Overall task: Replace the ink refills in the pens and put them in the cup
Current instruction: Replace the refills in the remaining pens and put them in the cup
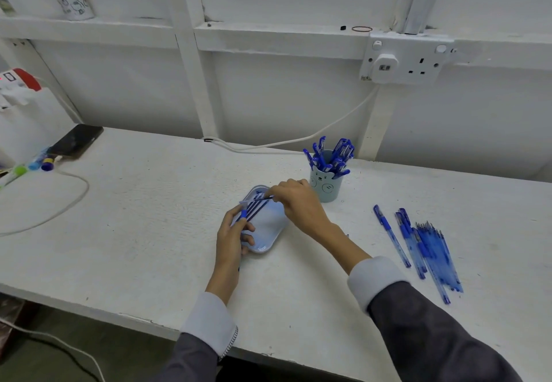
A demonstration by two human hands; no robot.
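Observation:
A pale blue tray (273, 232) lies mid-table with several dark ink refills (256, 209) in its far-left part. My left hand (231, 239) holds a blue pen barrel (243, 213) over the tray's near-left edge. My right hand (295, 202) pinches a thin refill (259, 199) by one end; its other end points at the barrel's tip. A light blue bear-face cup (325, 184) stands just beyond my right hand, filled with several blue pens (331, 154). Several more blue pens (424, 247) lie in a loose row on the table to the right.
A black phone (78, 141) on a white cable (53, 211) lies at the far left, beside coloured markers (33, 166). Another white cable (298, 141) runs along the wall to a socket (400, 58). The table's front edge (149, 320) is near my sleeves.

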